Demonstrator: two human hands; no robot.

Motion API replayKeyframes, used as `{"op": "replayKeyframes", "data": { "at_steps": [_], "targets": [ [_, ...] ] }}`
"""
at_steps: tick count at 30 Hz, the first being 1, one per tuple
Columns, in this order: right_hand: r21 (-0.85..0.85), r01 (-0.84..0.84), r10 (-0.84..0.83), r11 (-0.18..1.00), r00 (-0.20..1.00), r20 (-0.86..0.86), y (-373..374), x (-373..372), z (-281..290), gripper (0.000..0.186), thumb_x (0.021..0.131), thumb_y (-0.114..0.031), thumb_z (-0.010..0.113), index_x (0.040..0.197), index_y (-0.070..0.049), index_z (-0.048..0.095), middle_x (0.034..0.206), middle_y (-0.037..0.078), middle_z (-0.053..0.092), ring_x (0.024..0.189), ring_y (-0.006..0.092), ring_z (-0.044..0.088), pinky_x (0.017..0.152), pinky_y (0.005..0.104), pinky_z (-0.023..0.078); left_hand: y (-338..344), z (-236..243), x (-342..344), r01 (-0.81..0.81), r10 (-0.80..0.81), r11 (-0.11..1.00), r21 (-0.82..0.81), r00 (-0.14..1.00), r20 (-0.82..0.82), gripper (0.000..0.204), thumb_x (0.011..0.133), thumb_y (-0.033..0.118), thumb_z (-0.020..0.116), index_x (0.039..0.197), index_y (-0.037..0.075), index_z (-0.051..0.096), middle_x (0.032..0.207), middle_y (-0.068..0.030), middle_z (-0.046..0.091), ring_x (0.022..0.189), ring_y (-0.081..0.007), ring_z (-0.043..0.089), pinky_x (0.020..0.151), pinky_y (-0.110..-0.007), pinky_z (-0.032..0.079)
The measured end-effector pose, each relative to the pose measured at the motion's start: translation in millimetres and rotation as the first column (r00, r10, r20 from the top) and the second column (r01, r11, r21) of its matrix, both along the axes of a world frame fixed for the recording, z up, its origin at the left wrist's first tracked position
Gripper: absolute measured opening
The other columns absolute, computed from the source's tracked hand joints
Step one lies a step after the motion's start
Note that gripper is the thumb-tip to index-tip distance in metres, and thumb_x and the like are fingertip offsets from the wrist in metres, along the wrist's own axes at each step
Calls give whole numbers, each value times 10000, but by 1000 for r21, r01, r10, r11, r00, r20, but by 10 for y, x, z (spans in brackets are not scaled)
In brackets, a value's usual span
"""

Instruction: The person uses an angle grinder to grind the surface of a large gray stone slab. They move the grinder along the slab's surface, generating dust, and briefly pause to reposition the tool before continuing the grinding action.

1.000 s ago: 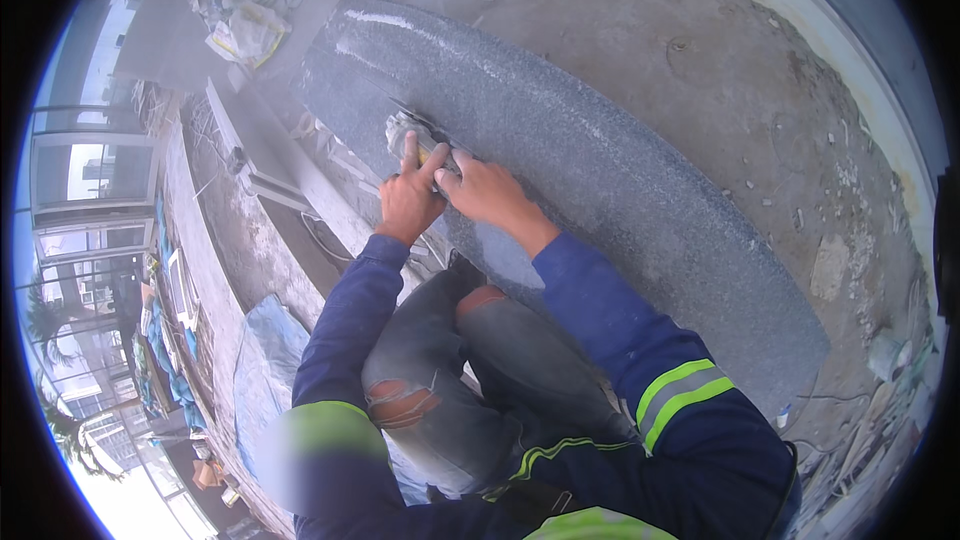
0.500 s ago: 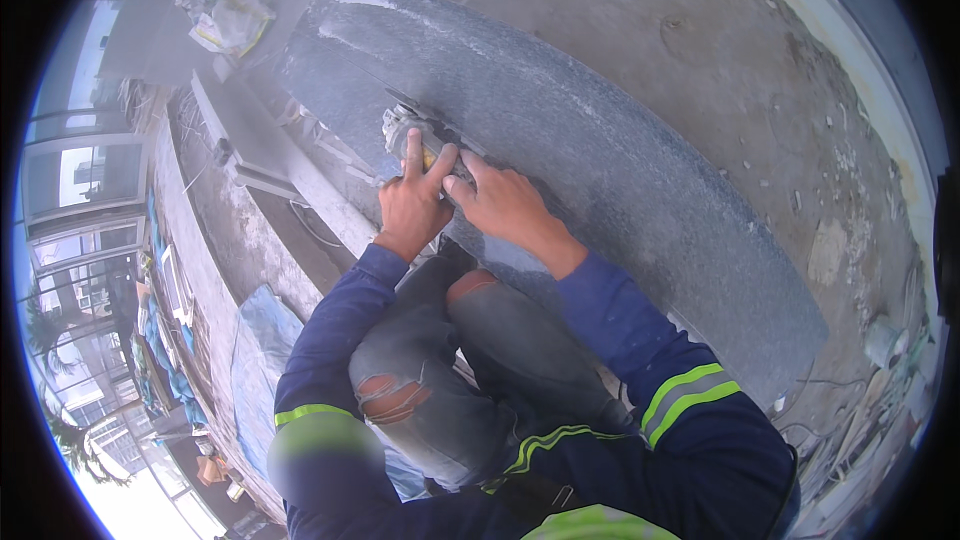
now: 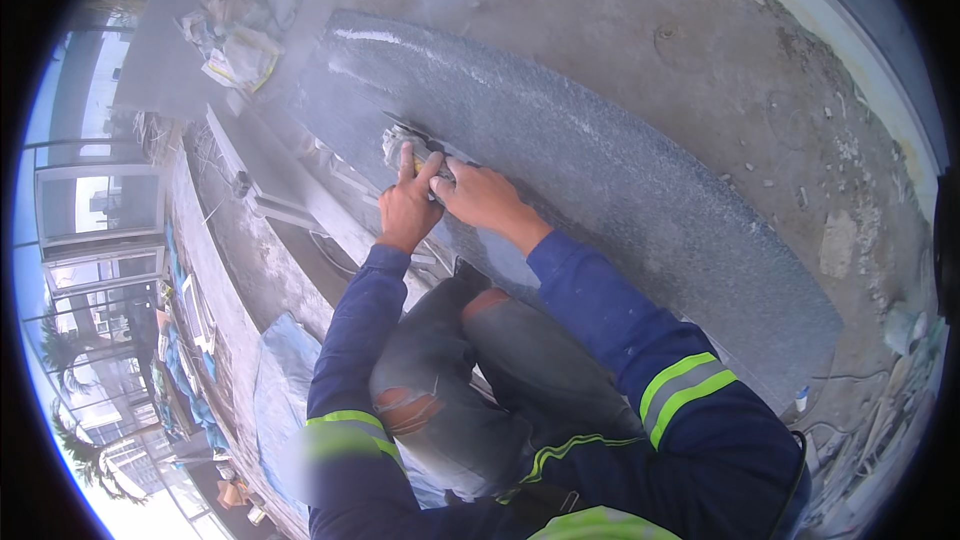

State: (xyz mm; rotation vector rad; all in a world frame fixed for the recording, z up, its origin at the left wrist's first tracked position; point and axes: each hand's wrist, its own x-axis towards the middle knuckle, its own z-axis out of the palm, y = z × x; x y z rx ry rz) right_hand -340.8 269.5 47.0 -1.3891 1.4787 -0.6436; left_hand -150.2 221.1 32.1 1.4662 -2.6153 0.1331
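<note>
Our left hand (image 3: 406,212) is closed on the grinder (image 3: 397,148), its index finger laid out straight along the dusty casing toward twelve o'clock; our right hand (image 3: 486,202) is curled on the near end, its thumb touching or just beside the left fingers; both grip the tool, though some fingertips are hidden, so we cannot tell how each one sits. The grinder lies over the slab (image 3: 620,180), near its long edge on our side; its thin dark disc (image 3: 408,126) sits at twelve o'clock on the tool, close to the stone, and we cannot tell how deep it goes.

The speckled grey slab runs from eleven o'clock round to four o'clock of our hands; a white streak (image 3: 382,37) marks it at eleven, where pale dust hazes the surface. Our blue sleeves reach up from six and four o'clock, each with bright bands, the left partly blurred; our torn grey trousers (image 3: 545,365) bend at six.

Farther out, pale boards (image 3: 275,172) lie at nine o'clock; a crumpled bag (image 3: 243,58) rests at ten; a light blue sheet (image 3: 284,370) spreads at seven; windows (image 3: 105,204) stand beyond the boards at nine; the dusty floor (image 3: 660,25) stretches at two, with a wall past it; loose debris (image 3: 895,395) lies at four.
</note>
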Motion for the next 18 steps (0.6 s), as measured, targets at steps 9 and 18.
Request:
{"op": "replayKeyframes", "data": {
  "at_steps": [9,18],
  "targets": [
    [82,-40,39,996,999,7,384,-176,133,758,1112,-503,511,1656,22,462,1318,317,753,1300,511,691,1120,600,519,371,103,-95,3,-4,1000,26,999,40,739,788,215,845,1480,378,644,1642,-321,536,836,-361,838,712,-446,674],
    [42,-12,13,999,1000,-20,633,-328,229,749,1119,-503,517,1653,19,464,1231,336,773,1230,535,715,1076,617,536,595,208,-280,38,-39,999,25,998,45,744,766,201,847,1466,354,649,1627,-352,523,814,-381,833,665,-427,675]
  ]
}}
